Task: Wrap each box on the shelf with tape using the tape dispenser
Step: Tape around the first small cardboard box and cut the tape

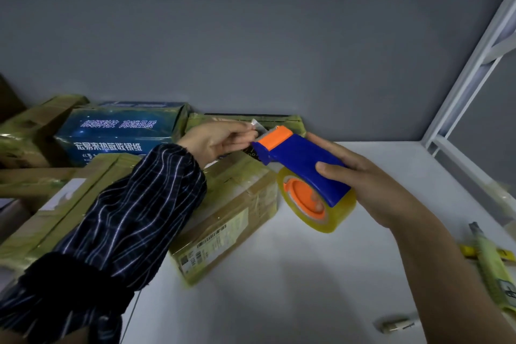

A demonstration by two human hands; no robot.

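Above shelf (279, 288), right hand (371, 184) grips blue-orange tape dispenser (301, 159); left hand (215, 142) fingers pinch tape end (258, 127)

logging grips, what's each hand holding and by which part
Right hand grips the tape dispenser by its blue handle; left hand pinches the loose tape end.

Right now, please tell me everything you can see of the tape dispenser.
The tape dispenser looks like plastic: a blue body, an orange cap at its cutting end and an orange hub carrying a roll of clear yellowish tape. It is held in the air above the white shelf, tilted, cutting end pointing up and left. The right hand grips the blue handle; the left hand pinches the tape end at the cutter.
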